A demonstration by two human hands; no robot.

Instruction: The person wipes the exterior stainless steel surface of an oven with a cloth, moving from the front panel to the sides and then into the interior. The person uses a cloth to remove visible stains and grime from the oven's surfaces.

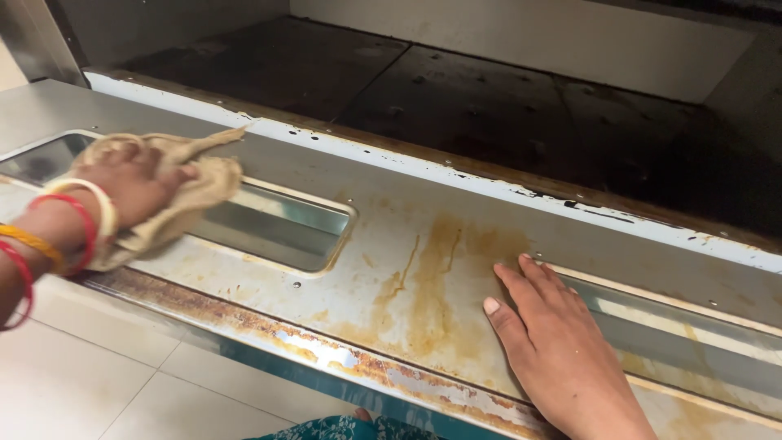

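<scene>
Your left hand (130,183) grips the beige cloth (183,195) on the oven door (391,220), over its glass window (277,224). Right hand (562,350) lies flat, fingers spread. Wipe firmly toward the brown stains (432,277) beside your right fingertips.

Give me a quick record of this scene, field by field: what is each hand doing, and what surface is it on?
Left hand: left hand presses a crumpled beige cloth at the glass window
Right hand: right hand lies flat, empty, fingers spread
Surface: open grey metal oven door, stained brown, rusty along its near edge
Wrist: red, yellow and white bangles
Behind: dark oven chamber
Below: pale tiled floor
</scene>
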